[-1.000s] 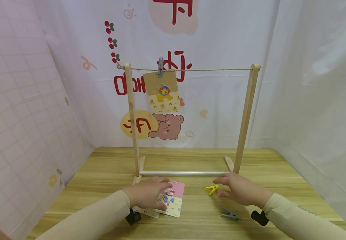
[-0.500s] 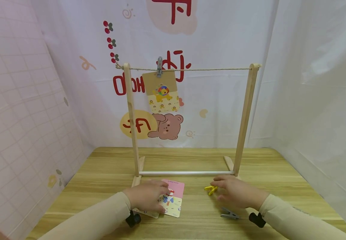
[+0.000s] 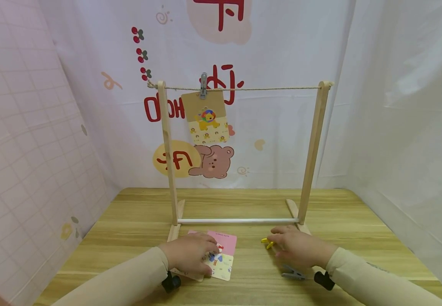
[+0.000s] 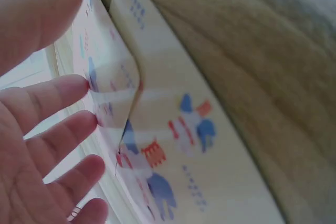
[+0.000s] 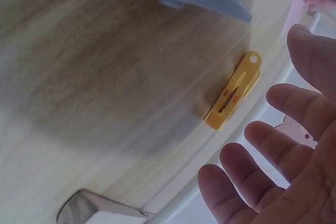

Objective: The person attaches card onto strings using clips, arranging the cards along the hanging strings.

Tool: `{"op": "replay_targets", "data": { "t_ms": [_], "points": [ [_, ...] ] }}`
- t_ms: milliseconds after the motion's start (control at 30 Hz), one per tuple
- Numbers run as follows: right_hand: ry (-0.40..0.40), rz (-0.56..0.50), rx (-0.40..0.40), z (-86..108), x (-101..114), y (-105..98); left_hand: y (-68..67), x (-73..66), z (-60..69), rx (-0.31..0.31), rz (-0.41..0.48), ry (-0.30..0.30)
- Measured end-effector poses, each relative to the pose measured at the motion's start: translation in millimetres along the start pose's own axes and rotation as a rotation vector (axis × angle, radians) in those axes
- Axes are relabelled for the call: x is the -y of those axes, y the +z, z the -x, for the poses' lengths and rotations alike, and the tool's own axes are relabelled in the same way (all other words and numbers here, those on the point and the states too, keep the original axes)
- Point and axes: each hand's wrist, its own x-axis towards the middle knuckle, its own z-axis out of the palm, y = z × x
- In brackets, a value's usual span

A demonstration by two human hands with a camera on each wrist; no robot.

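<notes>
My left hand (image 3: pixel 191 253) lies over two overlapping picture cards on the table, its fingers relaxed. In the left wrist view the fingertips seem to touch the upper card (image 4: pixel 107 85); the lower card (image 4: pixel 184 145) sticks out beneath it. The upper card (image 3: pixel 222 265) is pink and cream with a cartoon figure, partly covered by the hand. My right hand (image 3: pixel 301 248) hovers beside a yellow clothespin (image 3: pixel 269 244), which it partly hides in the head view. The right wrist view shows the yellow clothespin (image 5: pixel 233 92) on the table, apart from the loosely spread fingers.
A grey clothespin (image 3: pixel 293 273) lies nearer me, below the right hand. Behind the hands stands a wooden frame (image 3: pixel 312 148) with a string (image 3: pixel 266 88) across its top. Another grey clothespin (image 3: pixel 203 87) holds a lion card (image 3: pixel 207 117) on the string.
My right hand has moved a little left, covering more of the yellow clothespin. The upper card has slid slightly toward me under the left hand, which has barely moved.
</notes>
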Motion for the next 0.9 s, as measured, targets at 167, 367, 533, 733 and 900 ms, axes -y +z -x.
{"op": "replay_targets", "data": {
  "t_ms": [167,367,533,733,900],
  "points": [
    [-0.032,0.015,-0.003,-0.4,-1.0,3.8,2.5,3.7,-3.1,-0.034,0.046,-0.051],
    [-0.045,0.014,0.014,0.1,-2.0,5.9,4.6,7.8,-4.1,-0.029,0.047,-0.107],
    [-0.043,0.016,0.034,0.8,-0.2,4.4,7.0,8.6,-4.1,-0.016,0.043,-0.098],
    [-0.056,0.024,0.029,0.6,0.0,2.7,8.2,9.8,-4.7,-0.014,0.057,-0.115],
    [-0.066,0.022,0.018,0.5,-0.6,3.7,7.6,8.7,-4.4,-0.017,0.064,-0.126]
  ]
}}
